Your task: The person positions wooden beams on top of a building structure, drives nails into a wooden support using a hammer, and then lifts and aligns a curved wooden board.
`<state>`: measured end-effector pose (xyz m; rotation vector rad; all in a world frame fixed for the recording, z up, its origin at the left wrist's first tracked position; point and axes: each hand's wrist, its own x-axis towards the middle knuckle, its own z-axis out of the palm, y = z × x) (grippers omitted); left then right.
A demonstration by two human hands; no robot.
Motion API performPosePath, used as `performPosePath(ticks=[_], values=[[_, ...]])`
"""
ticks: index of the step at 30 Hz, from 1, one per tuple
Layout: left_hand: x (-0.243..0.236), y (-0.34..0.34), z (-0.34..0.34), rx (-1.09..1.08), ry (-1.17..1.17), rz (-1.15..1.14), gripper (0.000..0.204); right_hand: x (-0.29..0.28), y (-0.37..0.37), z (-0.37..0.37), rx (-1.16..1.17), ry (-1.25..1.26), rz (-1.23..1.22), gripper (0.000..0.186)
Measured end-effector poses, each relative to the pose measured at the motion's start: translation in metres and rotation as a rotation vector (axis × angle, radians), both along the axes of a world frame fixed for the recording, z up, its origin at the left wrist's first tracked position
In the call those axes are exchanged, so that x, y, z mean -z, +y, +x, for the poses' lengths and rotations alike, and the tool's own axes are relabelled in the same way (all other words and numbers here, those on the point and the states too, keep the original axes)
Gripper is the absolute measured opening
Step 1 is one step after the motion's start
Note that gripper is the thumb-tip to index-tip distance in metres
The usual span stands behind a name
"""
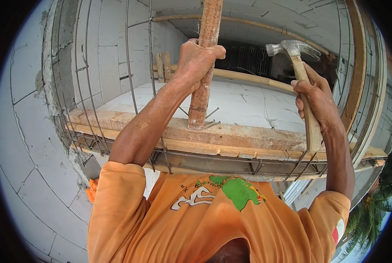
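Note:
My left hand (198,57) grips an upright reddish wooden post (203,83) about halfway up. The post's foot stands on a horizontal timber plank (248,136), and nails (212,119) stick out of the post near its base. My right hand (316,98) holds a claw hammer (301,79) by its wooden handle, the steel head raised to the right of the post and apart from it. Both arms reach up out of orange sleeves.
Steel rebar (84,83) runs vertically at the left and bundles run beneath the plank. White block walls (38,144) close the left side. A bamboo pole (248,78) crosses behind the post. Palm leaves (371,215) show at lower right.

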<state>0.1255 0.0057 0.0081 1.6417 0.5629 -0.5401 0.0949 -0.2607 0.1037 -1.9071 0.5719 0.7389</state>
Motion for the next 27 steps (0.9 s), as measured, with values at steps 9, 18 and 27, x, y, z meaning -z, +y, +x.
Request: performPosePath(ticks=[9,18,27], values=[[0.001,0.001,0.001,-0.007,-0.011,-0.028,0.029,0.006,0.016,-0.039,-0.149,0.381,0.303,0.068],[0.003,-0.005,0.001,0.02,0.008,-0.005,0.03,0.015,0.012,-0.03,0.037,0.125,0.034,0.067],[-0.001,0.0,-0.003,-0.009,-0.014,0.008,0.03,-0.008,-0.012,-0.012,0.006,0.093,-0.061,0.071]])
